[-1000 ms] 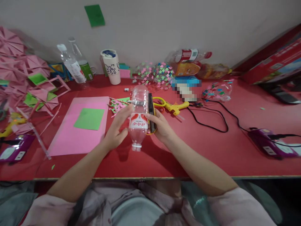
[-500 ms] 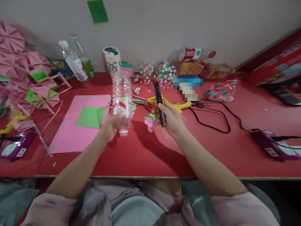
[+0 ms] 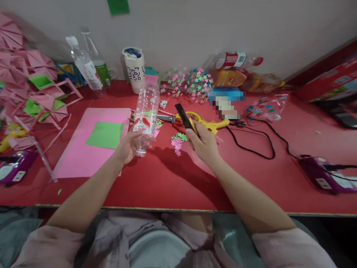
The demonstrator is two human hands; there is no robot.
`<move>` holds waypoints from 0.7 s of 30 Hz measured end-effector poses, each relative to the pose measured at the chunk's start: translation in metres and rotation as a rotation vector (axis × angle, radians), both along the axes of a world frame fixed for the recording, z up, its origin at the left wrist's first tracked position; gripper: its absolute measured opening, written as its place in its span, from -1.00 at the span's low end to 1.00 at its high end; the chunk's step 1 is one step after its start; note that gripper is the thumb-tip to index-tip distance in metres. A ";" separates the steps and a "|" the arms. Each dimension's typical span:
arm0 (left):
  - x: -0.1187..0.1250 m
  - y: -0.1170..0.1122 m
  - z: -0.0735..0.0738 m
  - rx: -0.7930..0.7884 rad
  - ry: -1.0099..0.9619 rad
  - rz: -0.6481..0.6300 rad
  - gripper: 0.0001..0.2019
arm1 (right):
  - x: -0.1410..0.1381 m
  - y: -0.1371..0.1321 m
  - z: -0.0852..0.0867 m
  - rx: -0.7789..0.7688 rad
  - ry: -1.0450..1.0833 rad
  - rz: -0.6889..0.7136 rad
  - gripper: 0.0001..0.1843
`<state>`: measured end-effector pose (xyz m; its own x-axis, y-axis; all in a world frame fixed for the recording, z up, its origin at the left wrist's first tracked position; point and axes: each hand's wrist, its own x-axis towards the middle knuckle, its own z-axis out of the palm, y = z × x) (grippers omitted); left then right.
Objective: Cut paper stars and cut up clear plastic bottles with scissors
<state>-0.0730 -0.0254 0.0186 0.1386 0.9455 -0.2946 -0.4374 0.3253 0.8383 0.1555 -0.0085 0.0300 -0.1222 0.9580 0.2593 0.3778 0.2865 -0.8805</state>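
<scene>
My left hand (image 3: pixel 128 148) is wrapped round a clear plastic bottle (image 3: pixel 145 121) with a red-and-white label. The bottle is held upside down, neck toward me and base tilted away, above the red table. In my right hand (image 3: pixel 205 143) is a yellow utility knife (image 3: pixel 187 120) with a dark blade pointing up and to the left, apart from the bottle. Most of its handle is hidden by my fingers. Between my hands lies a small pile of pink and green paper stars (image 3: pixel 178 141). Scissors (image 3: pixel 166 118) and a yellow glue gun (image 3: pixel 216 125) lie just behind.
Pink paper (image 3: pixel 83 160) with a green square (image 3: pixel 105 134) lies at left, beside folded paper shapes (image 3: pixel 41 98). A tumbler (image 3: pixel 134 70), bottles (image 3: pixel 88 72) and star-filled clear containers (image 3: pixel 199 83) line the wall. Black cables (image 3: pixel 272 154) and a purple power strip (image 3: pixel 325 173) are at right.
The bottle's base has tipped slightly right and its neck slightly left in my left hand. The knife has turned further left in my right hand. The view has shifted a little.
</scene>
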 end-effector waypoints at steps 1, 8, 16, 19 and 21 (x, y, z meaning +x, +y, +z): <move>0.000 0.000 -0.002 -0.001 -0.001 -0.009 -0.66 | 0.003 0.001 0.000 0.001 0.028 -0.024 -0.77; 0.007 -0.004 -0.006 0.010 -0.006 -0.051 -0.51 | 0.002 0.000 -0.005 0.132 -0.141 0.002 -0.69; 0.010 -0.002 -0.006 0.146 0.061 0.039 -0.10 | -0.007 -0.012 -0.016 0.399 -0.529 0.223 -0.59; 0.010 0.000 -0.007 0.152 0.090 0.063 -0.11 | -0.007 -0.013 -0.016 0.453 -0.567 0.200 -0.58; 0.010 0.000 -0.009 0.153 0.117 0.078 -0.10 | -0.007 -0.012 -0.015 0.460 -0.579 0.189 -0.59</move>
